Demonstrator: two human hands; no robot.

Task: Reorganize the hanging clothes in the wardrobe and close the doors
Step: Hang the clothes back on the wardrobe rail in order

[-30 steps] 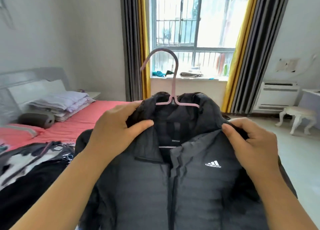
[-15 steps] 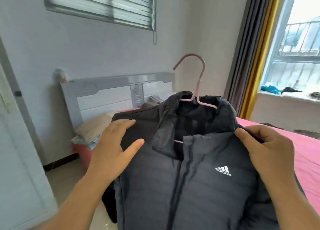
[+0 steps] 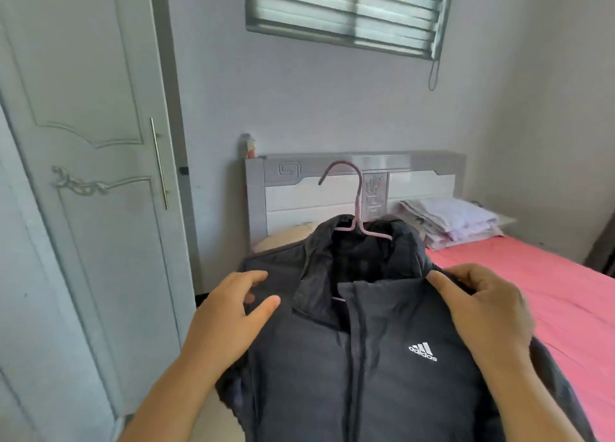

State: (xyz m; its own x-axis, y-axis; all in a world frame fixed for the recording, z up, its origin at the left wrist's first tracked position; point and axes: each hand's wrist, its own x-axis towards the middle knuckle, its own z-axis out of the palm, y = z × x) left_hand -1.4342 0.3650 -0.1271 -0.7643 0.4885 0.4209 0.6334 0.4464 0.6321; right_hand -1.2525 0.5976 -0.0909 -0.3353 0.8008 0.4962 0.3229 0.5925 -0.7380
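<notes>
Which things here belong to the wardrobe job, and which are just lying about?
Job: dark jacket, pink hanger, wardrobe door, left hand, right hand.
Lying about: folded bedding, pink bed, window blind.

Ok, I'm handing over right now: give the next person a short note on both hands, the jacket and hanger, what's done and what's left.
Left hand: fingers relaxed, lying on the jacket's shoulder, not clearly gripping.
Right hand: pinches the other shoulder of the black jacket near the collar.
The jacket is on the pink hanger, hook free and upright, held in the air in front of the bed.
A closed white door with a bar handle stands to the left; whether it belongs to the wardrobe cannot be told.
Done: jacket is on its hanger.
Left: hang it on the wardrobe rail, sort the remaining clothes, close the doors.
</notes>
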